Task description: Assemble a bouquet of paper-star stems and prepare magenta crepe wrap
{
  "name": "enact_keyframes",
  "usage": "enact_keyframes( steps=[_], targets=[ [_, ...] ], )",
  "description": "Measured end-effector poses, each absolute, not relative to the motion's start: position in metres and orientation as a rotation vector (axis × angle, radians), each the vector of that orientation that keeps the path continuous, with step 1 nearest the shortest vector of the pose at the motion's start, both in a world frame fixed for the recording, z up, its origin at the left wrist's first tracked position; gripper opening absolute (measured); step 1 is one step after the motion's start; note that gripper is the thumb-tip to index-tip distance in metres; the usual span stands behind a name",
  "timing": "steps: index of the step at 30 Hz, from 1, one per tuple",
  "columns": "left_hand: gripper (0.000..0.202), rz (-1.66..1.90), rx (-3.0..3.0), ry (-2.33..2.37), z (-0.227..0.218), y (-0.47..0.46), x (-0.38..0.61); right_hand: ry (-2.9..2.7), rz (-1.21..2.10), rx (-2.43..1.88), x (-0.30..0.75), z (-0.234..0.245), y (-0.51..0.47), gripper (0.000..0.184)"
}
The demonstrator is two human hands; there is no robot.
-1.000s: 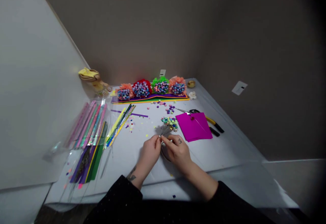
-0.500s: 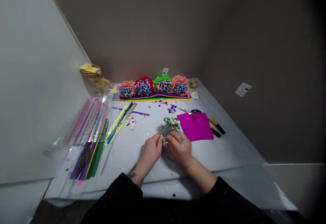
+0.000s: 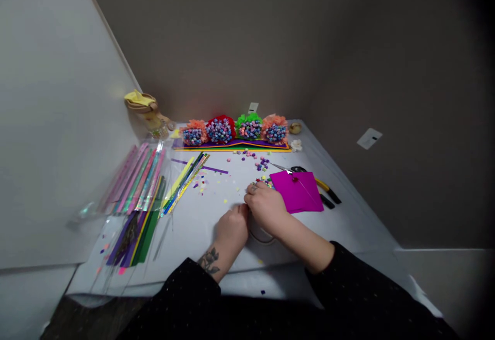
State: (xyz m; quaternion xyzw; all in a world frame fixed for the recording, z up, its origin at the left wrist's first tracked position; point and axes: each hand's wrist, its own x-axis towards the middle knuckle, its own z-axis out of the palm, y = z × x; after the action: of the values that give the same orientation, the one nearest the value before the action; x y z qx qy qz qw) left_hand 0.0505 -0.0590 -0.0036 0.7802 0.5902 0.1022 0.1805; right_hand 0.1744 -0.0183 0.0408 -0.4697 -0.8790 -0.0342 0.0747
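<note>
Both my hands meet over the front middle of the white table. My left hand [image 3: 233,225] is closed around the lower part of a bunch of thin wire stems, now mostly hidden. My right hand [image 3: 266,203] crosses in front with its fingers curled over the same bunch. Small multicoloured paper stars [image 3: 266,180] at the bunch's top show past my right knuckles. Beneath my right palm lies a pale ring [image 3: 263,239], perhaps a roll of tape, partly covered by the hand. A magenta paper square stack [image 3: 299,191] sits just right of the stars.
Scissors [image 3: 297,169] and yellow-black handled pliers [image 3: 328,190] lie by the magenta paper. Ruffled star bouquets [image 3: 220,129] line the back on coloured sheets. Paper strips [image 3: 185,185] and plastic-bagged strips [image 3: 135,177] spread leftward. A basket-like container [image 3: 145,110] stands back left; loose stars [image 3: 262,163] are scattered.
My right hand has turned and moved up and left over the bunch, covering the wire stems and most of the stars. My left hand stays close to where it was.
</note>
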Motion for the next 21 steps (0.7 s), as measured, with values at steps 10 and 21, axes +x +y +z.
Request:
enact_keyframes(
  steps=[10, 21],
  targets=[
    [0.025, 0.357, 2.114, 1.719, -0.003, -0.057, 0.049, -2.18, -0.248, -1.326, 0.193, 0.023, -0.056, 0.027],
    [0.024, 0.351, 2.088, 1.724, -0.002, -0.056, 0.048, -2.085, -0.183, -1.289, 0.195, -0.001, -0.055, 0.019]
  ],
)
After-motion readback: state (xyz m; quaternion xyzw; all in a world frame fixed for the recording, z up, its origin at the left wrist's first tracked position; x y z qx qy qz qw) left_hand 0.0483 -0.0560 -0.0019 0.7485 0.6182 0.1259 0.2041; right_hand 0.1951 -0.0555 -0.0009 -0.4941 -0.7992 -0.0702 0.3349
